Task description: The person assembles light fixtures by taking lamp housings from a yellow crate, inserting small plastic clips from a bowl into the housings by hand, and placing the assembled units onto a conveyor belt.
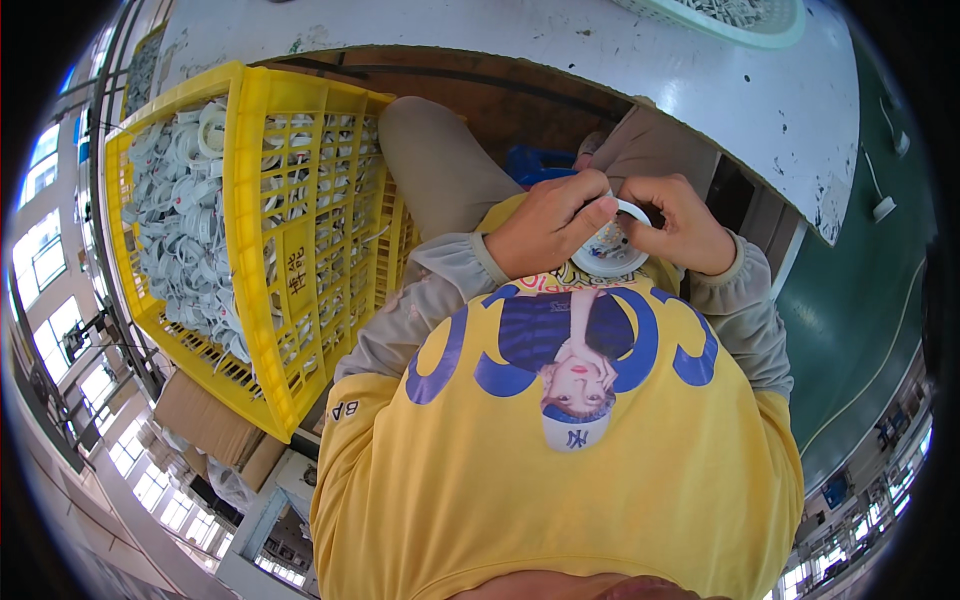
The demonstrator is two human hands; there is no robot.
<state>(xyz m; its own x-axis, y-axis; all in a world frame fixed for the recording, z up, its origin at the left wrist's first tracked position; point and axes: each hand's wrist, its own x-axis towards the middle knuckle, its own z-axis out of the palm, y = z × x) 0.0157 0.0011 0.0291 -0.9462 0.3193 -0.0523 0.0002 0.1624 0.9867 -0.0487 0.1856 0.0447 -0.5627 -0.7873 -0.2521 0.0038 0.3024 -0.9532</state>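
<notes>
A white plastic ring (612, 268) is held close in front of my chest, between both hands. My left hand (550, 222) grips its left side, thumb laid along the rim. On the other side my right hand (682, 225) pinches the ring's right edge, fingers curled, thumb tip at the opening. Through the ring the patterned shirt shows. Part of the rim is hidden behind my fingers, and any small piece between the fingertips is too covered to make out.
On my left stands a tilted yellow plastic crate (262, 255) heaped with similar white plastic rings (180, 225). A white worktable (480, 30) curves ahead, bearing a pale green basket (770, 32) of small parts at its far right. Cardboard (215, 415) lies behind the crate.
</notes>
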